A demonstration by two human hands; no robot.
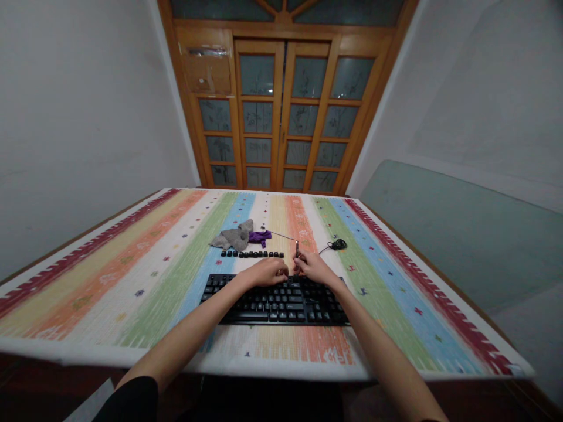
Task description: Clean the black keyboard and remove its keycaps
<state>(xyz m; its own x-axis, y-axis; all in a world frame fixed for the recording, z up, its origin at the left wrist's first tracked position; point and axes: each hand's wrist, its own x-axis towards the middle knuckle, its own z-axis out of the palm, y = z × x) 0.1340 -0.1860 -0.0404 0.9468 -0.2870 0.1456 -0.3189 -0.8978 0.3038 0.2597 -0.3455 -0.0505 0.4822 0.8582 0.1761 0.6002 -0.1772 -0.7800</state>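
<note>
A black keyboard [272, 302] lies on the striped tablecloth [132, 281] in front of me. My left hand [266, 272] rests curled on the keyboard's far edge, fingers closed over the top row of keys. My right hand [310, 266] is beside it, pinching a thin metal tool [297, 249] that points up and away. A row of loose black keycaps [253, 254] lies just beyond the keyboard.
A grey cloth [233, 237] and a purple cloth [260, 237] lie past the keycaps, with a thin rod [281, 235] beside them. A small black object with a cable [338, 244] sits to the right. Wooden glazed doors [281, 111] stand behind the table.
</note>
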